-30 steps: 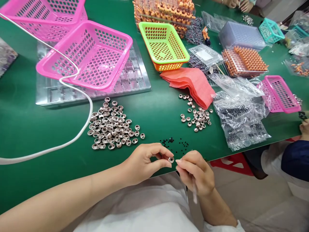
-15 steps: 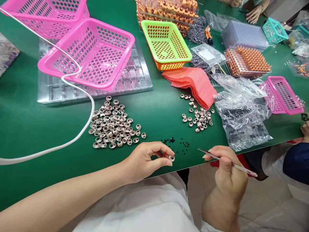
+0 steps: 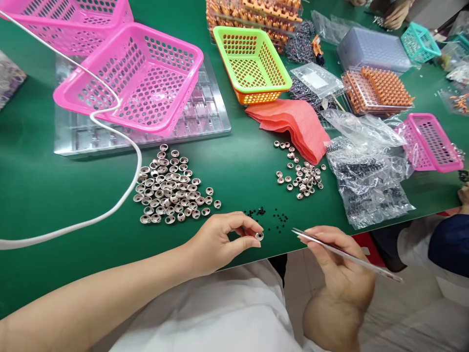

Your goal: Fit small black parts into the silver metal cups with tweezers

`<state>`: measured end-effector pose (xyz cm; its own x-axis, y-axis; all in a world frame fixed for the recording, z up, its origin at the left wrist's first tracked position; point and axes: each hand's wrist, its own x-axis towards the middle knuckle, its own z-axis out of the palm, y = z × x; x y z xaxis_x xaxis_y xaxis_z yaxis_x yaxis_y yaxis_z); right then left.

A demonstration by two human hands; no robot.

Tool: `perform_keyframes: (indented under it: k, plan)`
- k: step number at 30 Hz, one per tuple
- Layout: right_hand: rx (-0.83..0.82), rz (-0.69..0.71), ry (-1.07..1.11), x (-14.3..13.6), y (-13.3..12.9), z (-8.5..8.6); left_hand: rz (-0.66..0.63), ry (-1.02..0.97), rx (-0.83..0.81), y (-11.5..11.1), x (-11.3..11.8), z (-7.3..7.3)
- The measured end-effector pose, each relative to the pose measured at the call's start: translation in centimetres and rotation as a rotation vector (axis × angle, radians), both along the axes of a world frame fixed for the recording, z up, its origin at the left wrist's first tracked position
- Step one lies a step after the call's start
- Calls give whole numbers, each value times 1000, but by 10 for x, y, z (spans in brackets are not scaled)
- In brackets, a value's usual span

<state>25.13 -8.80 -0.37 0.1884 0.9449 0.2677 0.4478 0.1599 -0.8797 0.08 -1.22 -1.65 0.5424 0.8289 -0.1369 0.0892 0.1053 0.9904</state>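
Observation:
Between thumb and fingertips, my left hand [image 3: 223, 239] pinches a small round metal cap [image 3: 259, 236] with a hole in it, close to the table's front edge. My right hand [image 3: 339, 254] is closed around a pair of metal tweezers [image 3: 344, 253], whose tips point left, apart from the cap. Tiny black pieces [image 3: 281, 217] lie scattered on the green table [image 3: 242, 171] just beyond both hands. A large pile of similar metal caps [image 3: 170, 188] sits to the left, and a smaller group of caps [image 3: 306, 177] lies farther back on the right.
A white cable [image 3: 135, 146] crosses the left side, over a pink basket [image 3: 164, 88] on a clear plastic tray [image 3: 216, 115]. Behind are a green basket [image 3: 252, 58] and red cloth [image 3: 293, 122]. Plastic bags [image 3: 370, 181] lie at right. Other people's hands [image 3: 399, 13] show at the far edge.
My right hand has turned and the tweezers have shifted slightly left, with their tips nearer the cap. My left hand still pinches the cap in almost the same place.

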Motion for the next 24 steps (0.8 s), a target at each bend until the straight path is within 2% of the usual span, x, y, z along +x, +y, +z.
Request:
perform_keyframes:
  k: [4, 8, 14, 24]
  plan:
    - [134, 154, 58, -23, 1, 3, 7, 13, 125, -1, 0, -3]
    - [96, 273, 60, -31, 1, 2, 17, 39, 182, -1, -1, -1]
    - [95, 241, 59, -38, 1, -3, 38, 51, 188, -1, -1, -1]
    - [107, 322, -33, -40, 5, -4, 32, 61, 199, -2, 0, -3]
